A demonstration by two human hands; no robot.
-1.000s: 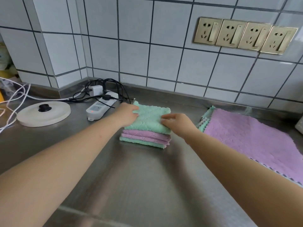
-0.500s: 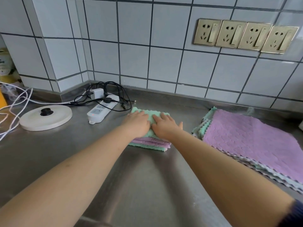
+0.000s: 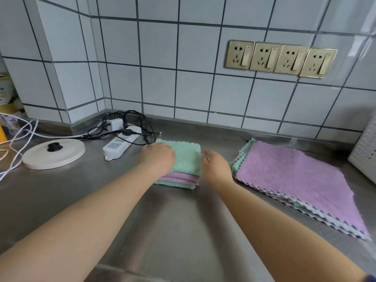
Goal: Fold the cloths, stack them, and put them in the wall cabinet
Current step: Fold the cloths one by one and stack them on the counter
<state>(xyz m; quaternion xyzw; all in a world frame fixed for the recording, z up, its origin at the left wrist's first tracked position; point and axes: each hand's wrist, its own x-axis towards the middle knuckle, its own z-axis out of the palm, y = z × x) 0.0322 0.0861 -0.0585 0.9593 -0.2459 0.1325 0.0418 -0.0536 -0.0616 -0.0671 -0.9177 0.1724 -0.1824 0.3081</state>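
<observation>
The folded stack [image 3: 179, 169] lies left of the unfolded pile [image 3: 295, 180]. The left hand [image 3: 157, 157] presses flat on top to steady it; the right hand [image 3: 215, 165] (fingers seemingly relaxed) squares its edge.

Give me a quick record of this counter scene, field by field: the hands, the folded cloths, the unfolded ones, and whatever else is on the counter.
left hand: left hand rests flat on the folded stack, fingers relaxed
right hand: right hand at the stack's right edge, fingers loosely curled, no clear grip
folded stack: folded stack, green cloth on top, purple and green below
unfolded pile: unfolded pile right of the stack, purple on top
surface: steel counter
other items: power strip, round lid, white container
wall cabinet: not in view
</observation>
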